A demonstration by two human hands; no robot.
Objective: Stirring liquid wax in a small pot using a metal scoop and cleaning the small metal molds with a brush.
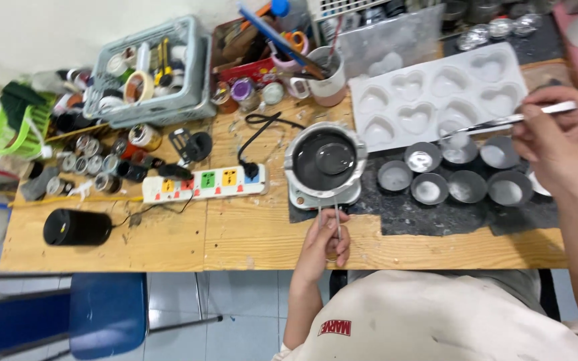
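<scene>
I am seeing the melting pot point(324, 159) sitting at centre on a small hot plate point(322, 196). The left hand point(326, 244) is closing its fingers around the pot's wire handle point(329, 219) at 6 o'clock. The right hand point(560, 144) at 3 o'clock is pinching a metal spatula point(503, 122), blade over the round tins point(459, 175). A white heart mould point(436, 93) is lying at 1 o'clock, a power strip point(205, 182) at 9.

Worn wooden table point(249, 234) with power strip point(203, 183), black mat point(429, 217), grey basket point(158, 73), heart mould point(436, 93), black cylinder point(77, 227)
</scene>
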